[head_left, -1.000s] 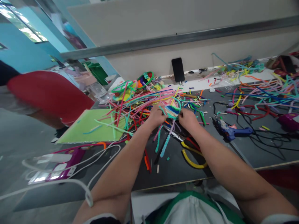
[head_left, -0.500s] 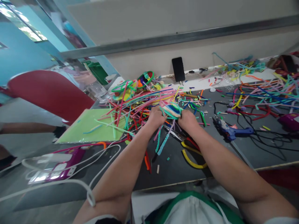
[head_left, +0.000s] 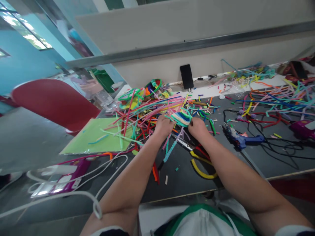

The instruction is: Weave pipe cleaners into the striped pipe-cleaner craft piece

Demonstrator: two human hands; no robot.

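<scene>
Head view: my left hand [head_left: 163,126] and right hand [head_left: 198,127] pinch opposite edges of a striped piece [head_left: 181,117] at frame centre, fingers closed on it, probably to keep it steady. Scissors [head_left: 197,155] lie just below on the table [head_left: 183,185], likely for easy reach. No brand, label or writing is readable.

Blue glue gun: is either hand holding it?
No, the glue gun rests on the table, while the left hand and right hand hold a striped craft piece.
</scene>
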